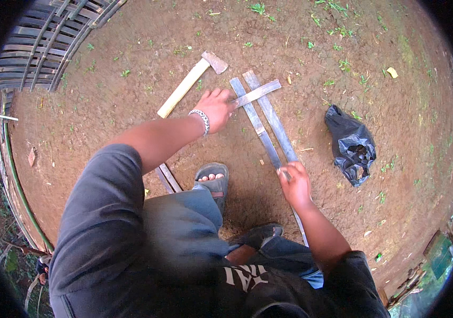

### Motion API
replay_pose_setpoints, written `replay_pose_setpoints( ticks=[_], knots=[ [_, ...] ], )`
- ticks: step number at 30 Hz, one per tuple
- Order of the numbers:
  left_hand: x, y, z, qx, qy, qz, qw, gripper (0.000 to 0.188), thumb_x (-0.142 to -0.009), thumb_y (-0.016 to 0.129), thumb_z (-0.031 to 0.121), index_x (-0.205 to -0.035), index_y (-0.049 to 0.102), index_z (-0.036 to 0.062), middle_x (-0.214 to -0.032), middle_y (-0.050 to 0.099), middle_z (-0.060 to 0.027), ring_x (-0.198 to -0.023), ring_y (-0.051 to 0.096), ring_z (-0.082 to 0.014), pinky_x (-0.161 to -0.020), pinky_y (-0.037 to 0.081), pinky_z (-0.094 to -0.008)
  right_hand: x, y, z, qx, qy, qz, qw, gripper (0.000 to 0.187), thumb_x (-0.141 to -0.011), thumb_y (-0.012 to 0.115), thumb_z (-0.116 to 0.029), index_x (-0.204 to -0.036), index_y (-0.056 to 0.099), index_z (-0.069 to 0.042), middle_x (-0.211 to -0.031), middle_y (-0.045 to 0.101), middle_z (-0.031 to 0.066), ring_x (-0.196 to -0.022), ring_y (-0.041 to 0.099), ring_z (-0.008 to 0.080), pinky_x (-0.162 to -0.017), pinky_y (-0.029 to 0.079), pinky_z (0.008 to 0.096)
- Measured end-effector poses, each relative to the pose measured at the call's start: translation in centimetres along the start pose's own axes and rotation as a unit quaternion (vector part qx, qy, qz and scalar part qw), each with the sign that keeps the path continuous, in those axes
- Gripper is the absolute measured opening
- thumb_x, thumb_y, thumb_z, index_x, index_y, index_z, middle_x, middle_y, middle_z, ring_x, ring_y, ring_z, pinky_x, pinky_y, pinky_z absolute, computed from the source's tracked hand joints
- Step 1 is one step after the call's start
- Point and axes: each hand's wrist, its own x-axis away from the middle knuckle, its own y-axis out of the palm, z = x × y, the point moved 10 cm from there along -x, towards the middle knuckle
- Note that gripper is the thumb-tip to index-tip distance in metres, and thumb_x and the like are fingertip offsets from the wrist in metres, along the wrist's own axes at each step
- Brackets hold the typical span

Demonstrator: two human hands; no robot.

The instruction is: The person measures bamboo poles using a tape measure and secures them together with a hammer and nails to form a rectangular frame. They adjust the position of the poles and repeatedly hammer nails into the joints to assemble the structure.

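Two long, narrow dark-grey strips (270,109), which look like split bamboo, lie side by side on the dirt before me, slanting from far left to near right. A shorter strip (261,92) lies crosswise over them near their far ends. My left hand (217,109), with a chain bracelet at the wrist, is closed on the left end of this short strip. My right hand (295,185) is closed around the near part of the long strips; whether it grips one or both is hidden by the fingers. Beyond my left hand lies a hatchet (186,87) with a pale wooden handle and rusty head.
A crumpled black plastic bag (351,143) lies to the right. More thin strips (168,177) lie beside my sandaled foot (213,180), partly under my leg. At the far left stands a slatted bamboo panel (41,45). A bamboo-edged border (17,180) runs along the left.
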Motion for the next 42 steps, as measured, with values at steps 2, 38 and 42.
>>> replay_pose_setpoints(
  ticks=[2, 38, 42],
  knots=[
    [0.8, -0.9, 1.2, 0.064, 0.019, 0.038, 0.997, 0.038, -0.088, 0.065, 0.02, -0.125, 0.065, 0.0129, -0.124, 0.057, -0.0106, -0.119, 0.053, -0.0293, -0.103, 0.041, -0.0453, -2.4, 0.2, -1.4, -0.051, 0.002, 0.015, 0.999, 0.011, -0.08, 0.074, -0.011, -0.089, 0.069, -0.008, -0.094, 0.065, 0.0116, -0.09, 0.065, 0.032, -0.078, 0.053, 0.0408],
    [16.1, 17.5, 6.8, 0.578, -0.304, 0.293, 0.698, 0.014, -0.086, 0.067, 0.01, -0.096, 0.067, 0.0001, -0.088, 0.072, -0.0158, -0.079, 0.07, -0.0262, -0.072, 0.053, -0.0367, -22.4, 22.2, -20.7, 0.002, 0.043, -0.221, 0.974, 0.054, -0.093, 0.06, -0.045, -0.137, 0.05, -0.016, -0.125, 0.064, 0.0179, -0.119, 0.06, 0.0334, -0.099, 0.048, 0.0446],
    [16.8, 13.5, 5.8, 0.502, -0.32, 0.284, 0.751, 0.012, -0.086, 0.069, 0.009, -0.094, 0.07, 0.0008, -0.091, 0.071, -0.0169, -0.085, 0.069, -0.0266, -0.077, 0.052, -0.036, -20.4, 17.7, -17.5, -0.126, 0.075, -0.053, 0.988, 0.054, -0.086, 0.069, -0.023, -0.137, 0.051, -0.018, -0.125, 0.062, 0.0205, -0.108, 0.065, 0.034, -0.096, 0.05, 0.0443]
  ],
)
